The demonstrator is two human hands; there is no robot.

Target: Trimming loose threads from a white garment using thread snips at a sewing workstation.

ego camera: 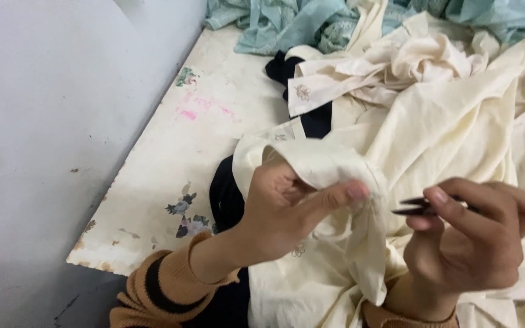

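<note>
Pale wall (50, 121) bounds a worn white worktable (171, 176) with faded floral print, heaped with garments. Left hand (281, 212) is closed on a fold of the cream garment (432, 121), thumb laid flat along the hem edge and fingers tucked beneath, so the cloth drapes over the knuckles and hangs slack below the pinch. Right hand (475, 237), just beside that pinch and apart from it, is clamped on dark thread snips (417, 208), blades pointing toward the held hem; whether the blades are parted cannot be told. Judged from its drape, the cloth is light, soft and limp, not fragile and not slippery; it will sag wherever unsupported, so hold is best taken at a doubled hem or seam close to the working point, kept taut between thumb and fingers. Beyond the grip lies more cream fabric, a dark garment (311, 118) beneath it, and teal cloth (299, 24) farthest off.
</note>
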